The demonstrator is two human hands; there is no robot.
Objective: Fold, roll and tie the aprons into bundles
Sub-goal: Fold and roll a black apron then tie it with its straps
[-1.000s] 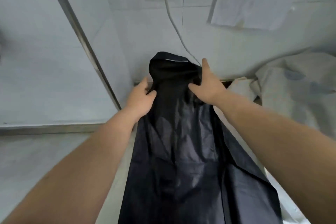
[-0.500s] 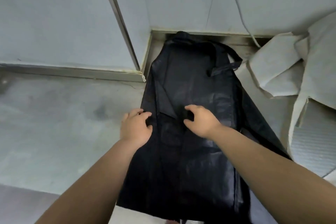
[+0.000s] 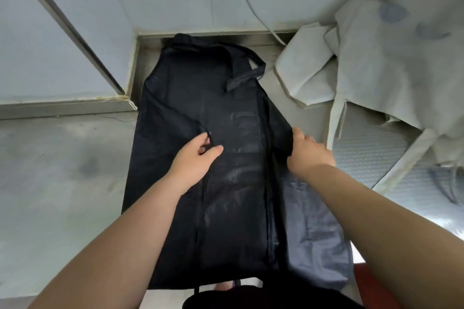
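Note:
A dark navy apron (image 3: 233,170) lies flat on a metal surface, bib end toward the far wall, its neck strap (image 3: 247,71) looped at the top right. My left hand (image 3: 194,155) rests on the apron's left half and pinches a thin dark tie cord between thumb and fingers. My right hand (image 3: 307,152) grips the apron's right edge, fingers curled round a raised fold of the cloth. The right side flap lies spread out below that hand.
Pale grey aprons (image 3: 371,63) are heaped at the right, with straps trailing over a ribbed metal surface (image 3: 364,150). A white cable (image 3: 251,5) runs down the tiled wall. A concrete ledge (image 3: 55,175) lies at the left beside a metal frame.
The apron has gone from held up against the wall to lying flat. Both hands moved off its middle: the left took the tie cord, the right took hold of the right edge.

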